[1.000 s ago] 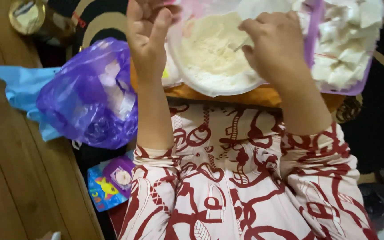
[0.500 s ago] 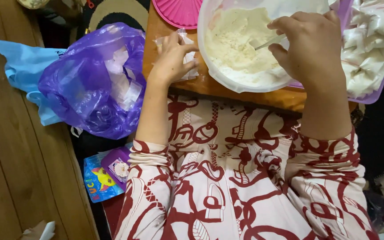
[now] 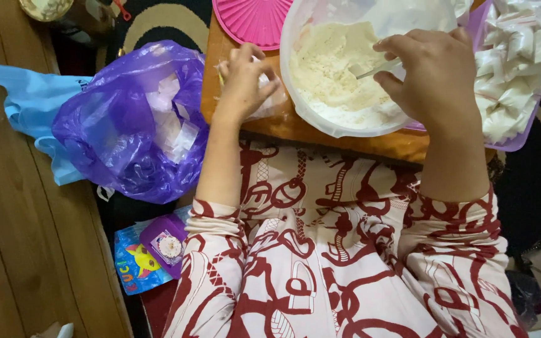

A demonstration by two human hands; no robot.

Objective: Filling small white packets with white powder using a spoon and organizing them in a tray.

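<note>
Gripping a spoon in the flour bowl at centre, the right hand risks spilling powder over the rim, while the left hand clutches a small plastic pouch beside it.

Patterned garment, bare forearms
A pale pink garment covered in dark red looping line-patterns; its sleeves end below the elbows.

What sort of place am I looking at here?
Most likely a home floor used for food packing: a low wooden board on a patterned rug beside wood flooring, with a bowl of white powder and a purple bag of small packets.
</note>
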